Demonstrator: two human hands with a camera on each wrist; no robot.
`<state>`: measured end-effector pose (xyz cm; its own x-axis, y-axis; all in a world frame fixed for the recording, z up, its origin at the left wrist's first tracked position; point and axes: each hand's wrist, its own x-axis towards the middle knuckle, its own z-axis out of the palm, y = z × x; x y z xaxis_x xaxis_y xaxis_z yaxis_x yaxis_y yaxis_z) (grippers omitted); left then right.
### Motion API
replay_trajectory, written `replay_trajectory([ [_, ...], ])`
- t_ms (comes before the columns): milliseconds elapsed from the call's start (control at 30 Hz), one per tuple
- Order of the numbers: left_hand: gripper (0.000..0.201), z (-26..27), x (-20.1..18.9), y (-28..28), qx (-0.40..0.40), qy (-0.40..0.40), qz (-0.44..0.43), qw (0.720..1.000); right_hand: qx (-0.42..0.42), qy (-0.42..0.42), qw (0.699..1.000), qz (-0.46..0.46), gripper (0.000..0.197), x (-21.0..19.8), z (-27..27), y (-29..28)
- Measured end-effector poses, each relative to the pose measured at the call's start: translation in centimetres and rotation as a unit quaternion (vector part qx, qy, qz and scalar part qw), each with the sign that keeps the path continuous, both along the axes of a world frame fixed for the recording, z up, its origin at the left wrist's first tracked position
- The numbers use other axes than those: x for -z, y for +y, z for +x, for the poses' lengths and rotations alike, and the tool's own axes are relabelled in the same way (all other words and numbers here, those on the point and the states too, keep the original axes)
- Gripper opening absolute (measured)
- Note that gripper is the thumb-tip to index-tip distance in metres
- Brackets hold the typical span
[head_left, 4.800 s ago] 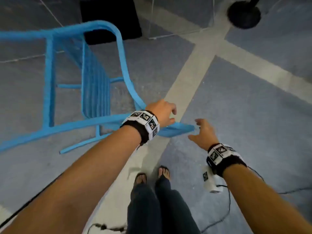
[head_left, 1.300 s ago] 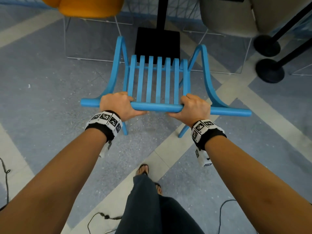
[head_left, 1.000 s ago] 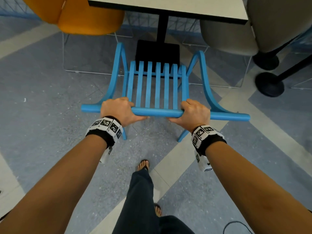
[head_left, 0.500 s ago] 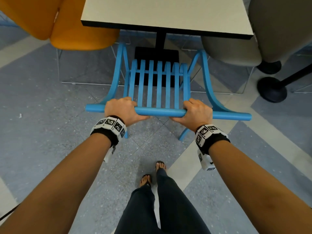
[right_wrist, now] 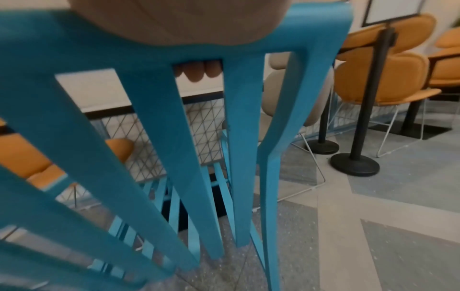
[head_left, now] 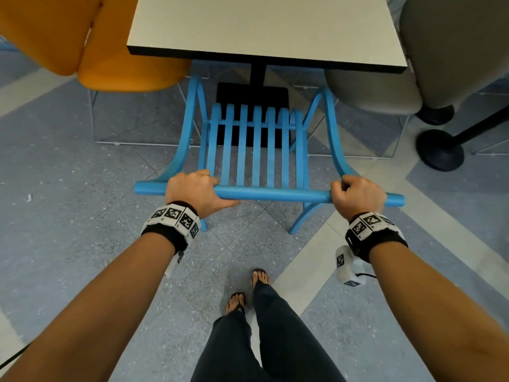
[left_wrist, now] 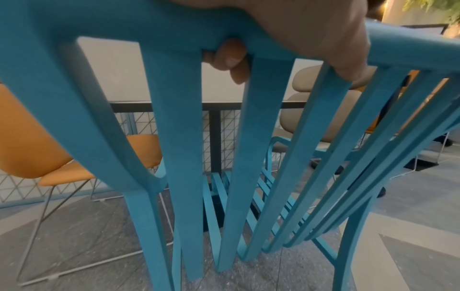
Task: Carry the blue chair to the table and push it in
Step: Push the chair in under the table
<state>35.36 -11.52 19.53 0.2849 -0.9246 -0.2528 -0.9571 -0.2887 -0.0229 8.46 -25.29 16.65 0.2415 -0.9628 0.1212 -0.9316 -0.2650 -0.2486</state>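
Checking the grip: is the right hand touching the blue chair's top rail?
Touching: in the head view the right hand curls round the blue chair's top rail.

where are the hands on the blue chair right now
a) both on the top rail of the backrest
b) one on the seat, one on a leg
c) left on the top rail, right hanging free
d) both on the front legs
a: the left hand and the right hand each curl around the top rail of the blue chair, one near each end, facing the table.
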Motion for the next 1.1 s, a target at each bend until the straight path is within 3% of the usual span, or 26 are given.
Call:
replay_trajectory([
  [467,0.078,-0.6,0.9,-0.9,0.016,-0.005,-0.003,1.000,0.008,0.021,1.000,0.015,0.034,0.1,-0.9,-1.2],
  [667,0.089,-0.2,1.1,-0.5,0.032,0.000,-0.061,0.998,0.003,0.017,1.000,0.003,0.033,0.0,-1.0,-1.1],
  [733,0.084,0.6,1.4,0.2,-0.002,0.017,-0.102,0.995,0.003,0.015,1.000,-0.004,0.032,0.1,-1.1,-1.2],
  [900,0.069,4.4,2.0,2.4,-0.210,0.050,-0.177,0.960,0.008,0.013,1.000,0.008,0.033,0.0,-0.9,-1.1],
  [1100,0.052,4.5,2.3,2.5,-0.253,0.064,-0.176,0.949,0.010,0.016,0.999,0.026,0.034,0.0,-0.8,-1.0],
])
